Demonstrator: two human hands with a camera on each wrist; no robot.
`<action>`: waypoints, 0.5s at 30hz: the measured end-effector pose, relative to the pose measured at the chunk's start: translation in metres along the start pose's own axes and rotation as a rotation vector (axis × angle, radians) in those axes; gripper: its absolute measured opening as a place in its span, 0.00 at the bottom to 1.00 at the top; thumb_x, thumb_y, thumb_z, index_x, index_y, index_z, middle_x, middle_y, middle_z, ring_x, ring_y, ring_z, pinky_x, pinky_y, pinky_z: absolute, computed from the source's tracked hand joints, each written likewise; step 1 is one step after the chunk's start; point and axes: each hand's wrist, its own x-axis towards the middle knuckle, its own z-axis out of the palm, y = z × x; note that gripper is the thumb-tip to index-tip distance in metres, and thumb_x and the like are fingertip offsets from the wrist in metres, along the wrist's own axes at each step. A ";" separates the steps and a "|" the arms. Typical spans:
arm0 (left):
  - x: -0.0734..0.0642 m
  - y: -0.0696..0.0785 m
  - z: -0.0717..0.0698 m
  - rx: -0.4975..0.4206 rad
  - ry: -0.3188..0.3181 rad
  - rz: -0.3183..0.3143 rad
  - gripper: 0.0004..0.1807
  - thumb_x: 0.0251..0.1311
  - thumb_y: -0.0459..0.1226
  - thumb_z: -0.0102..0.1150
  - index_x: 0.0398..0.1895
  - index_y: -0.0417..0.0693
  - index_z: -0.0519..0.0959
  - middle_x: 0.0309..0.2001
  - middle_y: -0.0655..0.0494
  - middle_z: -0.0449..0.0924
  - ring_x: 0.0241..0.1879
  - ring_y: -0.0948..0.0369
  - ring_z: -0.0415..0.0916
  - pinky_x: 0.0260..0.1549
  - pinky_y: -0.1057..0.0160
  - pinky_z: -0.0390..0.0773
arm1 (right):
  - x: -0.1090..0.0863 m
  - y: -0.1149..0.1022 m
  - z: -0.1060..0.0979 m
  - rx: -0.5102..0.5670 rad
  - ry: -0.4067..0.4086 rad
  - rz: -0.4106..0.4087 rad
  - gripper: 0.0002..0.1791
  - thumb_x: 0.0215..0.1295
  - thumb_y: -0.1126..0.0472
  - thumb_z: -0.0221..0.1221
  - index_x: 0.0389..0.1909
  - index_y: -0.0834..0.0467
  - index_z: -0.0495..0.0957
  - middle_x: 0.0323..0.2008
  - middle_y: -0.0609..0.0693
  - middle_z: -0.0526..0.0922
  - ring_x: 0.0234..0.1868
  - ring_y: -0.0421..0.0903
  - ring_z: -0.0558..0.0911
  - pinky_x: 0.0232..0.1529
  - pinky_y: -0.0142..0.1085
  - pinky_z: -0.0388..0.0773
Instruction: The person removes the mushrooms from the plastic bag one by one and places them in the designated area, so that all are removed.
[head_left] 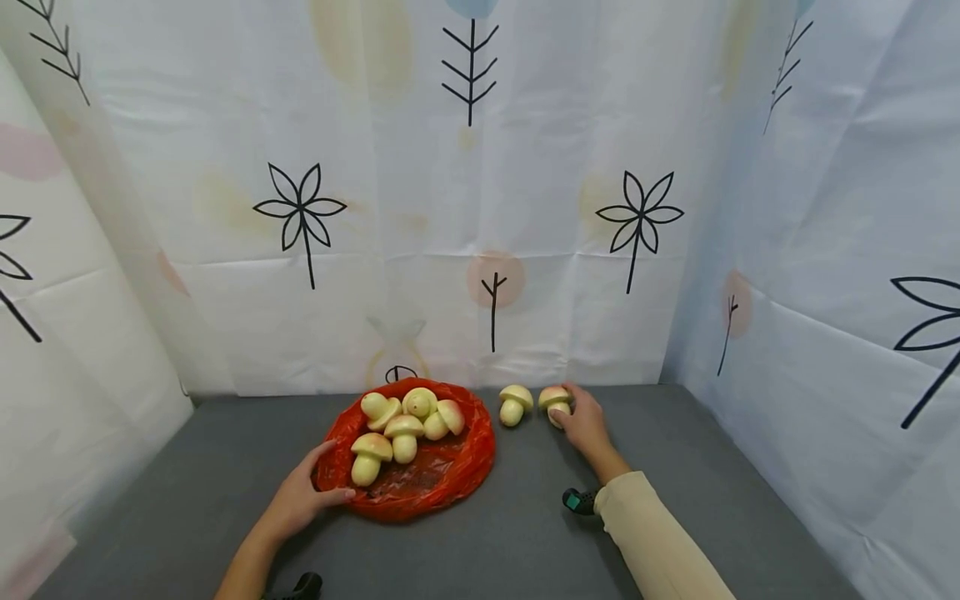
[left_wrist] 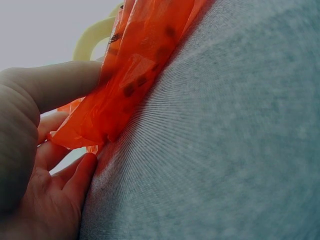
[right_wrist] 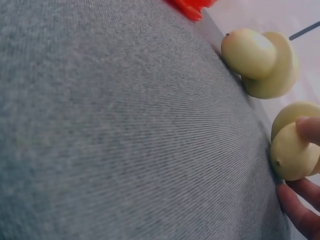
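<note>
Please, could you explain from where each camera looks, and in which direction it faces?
Head: worn on the head, facing forward and down at the red bag and grey table; left hand, right hand and forearms show.
Left wrist: on that wrist, facing the bag's edge; left fingers show.
Right wrist: on that wrist, facing two mushrooms outside the bag; right fingers show.
Shared: head and right wrist views both show these mushrooms.

High on the near side of the red bag (head_left: 408,507), the head view peers forward and down. Low and tilted, the left wrist view hugs the bag's near-left edge; and over right of the bag, the right wrist view closes on two mushrooms (right_wrist: 257,60) the head shares.
</note>
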 end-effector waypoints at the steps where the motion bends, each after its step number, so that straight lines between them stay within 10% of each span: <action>1: 0.000 0.000 0.000 0.000 0.000 -0.001 0.52 0.51 0.50 0.72 0.73 0.40 0.54 0.70 0.28 0.53 0.67 0.34 0.53 0.60 0.34 0.56 | 0.001 0.000 0.000 -0.002 0.000 -0.003 0.33 0.60 0.62 0.68 0.65 0.64 0.69 0.59 0.65 0.74 0.57 0.63 0.73 0.52 0.56 0.70; 15: 0.002 -0.001 0.000 0.005 -0.010 -0.015 0.54 0.51 0.52 0.72 0.74 0.40 0.53 0.70 0.28 0.53 0.67 0.34 0.53 0.60 0.33 0.56 | 0.001 0.002 0.000 0.013 -0.015 -0.019 0.36 0.62 0.60 0.66 0.68 0.64 0.65 0.64 0.66 0.69 0.61 0.64 0.70 0.56 0.57 0.68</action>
